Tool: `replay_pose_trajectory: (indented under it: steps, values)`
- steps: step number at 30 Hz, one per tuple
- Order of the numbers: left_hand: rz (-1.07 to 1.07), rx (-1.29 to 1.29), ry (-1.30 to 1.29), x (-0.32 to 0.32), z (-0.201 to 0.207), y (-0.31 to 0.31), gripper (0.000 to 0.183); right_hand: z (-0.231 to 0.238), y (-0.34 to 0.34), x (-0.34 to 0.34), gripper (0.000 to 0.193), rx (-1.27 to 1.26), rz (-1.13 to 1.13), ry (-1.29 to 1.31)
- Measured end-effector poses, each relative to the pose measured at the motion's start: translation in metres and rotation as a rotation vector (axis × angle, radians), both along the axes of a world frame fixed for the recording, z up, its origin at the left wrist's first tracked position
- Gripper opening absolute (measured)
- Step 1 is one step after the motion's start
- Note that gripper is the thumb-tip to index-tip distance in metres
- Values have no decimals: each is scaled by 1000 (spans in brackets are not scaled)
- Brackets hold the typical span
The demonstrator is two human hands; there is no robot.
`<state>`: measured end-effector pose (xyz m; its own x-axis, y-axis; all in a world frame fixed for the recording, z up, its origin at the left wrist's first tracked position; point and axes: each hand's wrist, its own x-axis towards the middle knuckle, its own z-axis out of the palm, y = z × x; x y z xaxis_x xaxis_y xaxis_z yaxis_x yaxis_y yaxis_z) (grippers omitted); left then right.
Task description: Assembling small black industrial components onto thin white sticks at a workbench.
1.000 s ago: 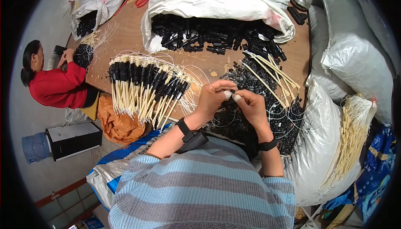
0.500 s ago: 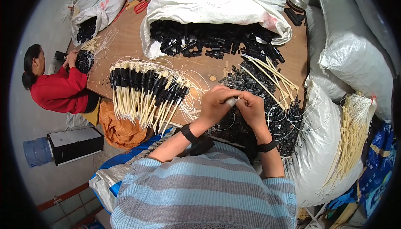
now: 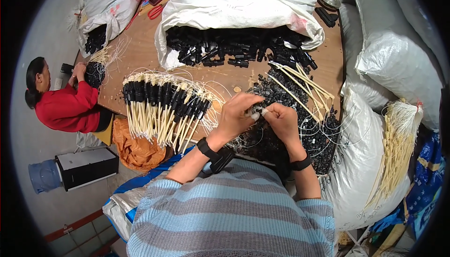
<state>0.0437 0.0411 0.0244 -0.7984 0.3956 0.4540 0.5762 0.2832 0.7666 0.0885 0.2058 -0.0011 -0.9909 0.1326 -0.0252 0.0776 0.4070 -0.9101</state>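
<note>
Left fingers (image 3: pixel 246 99) and right fingers (image 3: pixel 277 109) pinch a tiny piece (image 3: pixel 258 110) over the brown bench (image 3: pixel 140 41); white sack (image 3: pixel 243 11) at twelve, co-worker (image 3: pixel 70 107) at nine!

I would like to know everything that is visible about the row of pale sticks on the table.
The row of pale sticks lies fanned on the brown table, left of the left hand. Many thin, cream sticks crowd together, with black, plastic-looking sleeves toward their far ends. Beyond are cream tufts; thin white cords loop rightward. The near ends seem to overhang the table edge. Whether any cord touches the hand is unclear.
</note>
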Motion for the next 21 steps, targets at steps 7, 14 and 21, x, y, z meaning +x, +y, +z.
replay_pose_trajectory:
  steps: [7, 14, 21]
  values:
    - [-29, -73, -170, 1, -8, -1, 33, 1, -5, 3, 7, -18, 88, 79]
    - [-191, 173, -662, -11, -17, -9, 26, 1, 3, 5, 5, 55, 13, 91]
    - [-10, -158, -183, -13, -3, -1, 22, 7, -1, 6, 5, 212, -18, 109]
